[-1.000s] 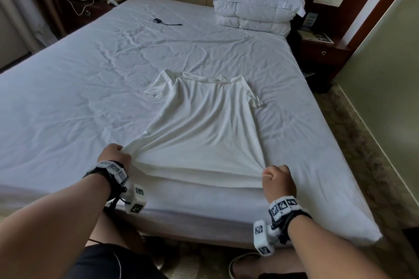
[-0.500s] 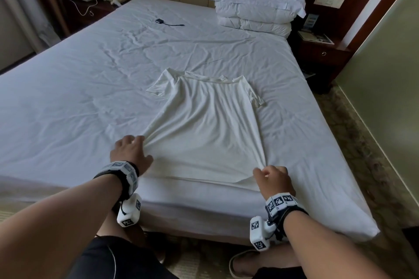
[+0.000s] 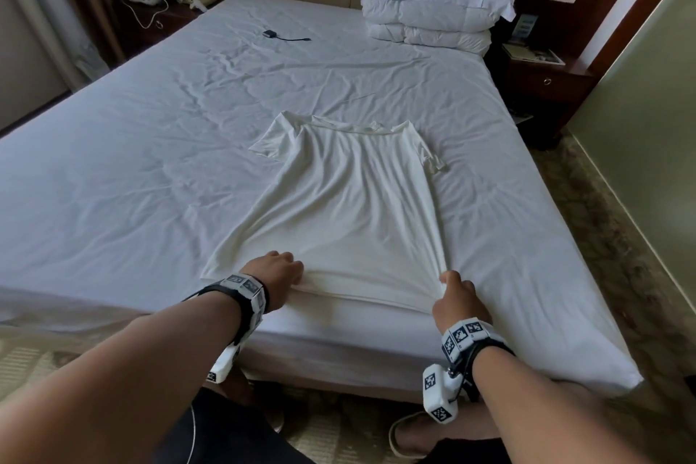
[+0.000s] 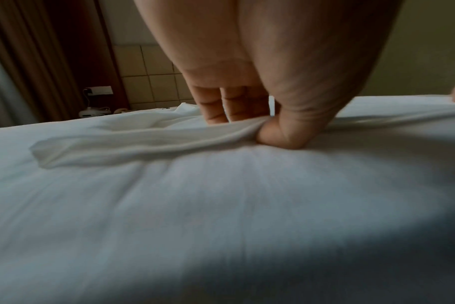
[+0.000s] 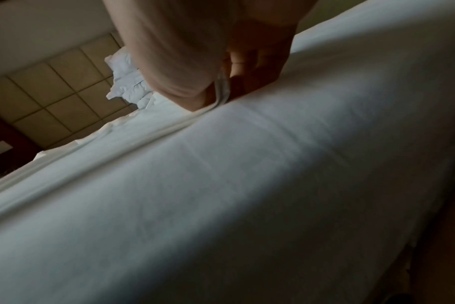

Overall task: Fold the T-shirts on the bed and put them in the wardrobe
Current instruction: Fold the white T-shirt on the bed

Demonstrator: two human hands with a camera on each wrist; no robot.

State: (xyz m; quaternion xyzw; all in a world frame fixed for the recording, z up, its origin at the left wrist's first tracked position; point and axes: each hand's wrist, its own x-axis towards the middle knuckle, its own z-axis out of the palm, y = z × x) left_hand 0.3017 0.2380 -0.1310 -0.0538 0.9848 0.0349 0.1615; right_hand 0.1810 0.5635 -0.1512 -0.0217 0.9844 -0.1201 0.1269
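T-shirt (image 3: 350, 207) lies spread on the bed (image 3: 113, 181), neck toward the headboard, hem right at the near edge of the mattress. Left hand (image 3: 277, 273) pinches the hem a little way in from its left corner, thumb under the cloth and fingers on top, as the left wrist view shows. Right hand (image 3: 455, 296) has its fingers curled round the hem's right corner, cloth bunched in the grip.

What could go wrong from here? The left corner of the hem sits loose outside the left hand, so I judge a lift or fold now would leave that corner trailing and the fold crooked. The right sleeve is crumpled by the bed's right edge; fold over it and a lump stays in. The hem is also close enough to the near edge to slip off if pulled.

Containers: none shows. No wardrobe is in view, and only one shirt is on the bed. Pillows (image 3: 433, 0) are stacked at the far right corner, and a small black gadget (image 3: 271, 35) lies near the far edge.
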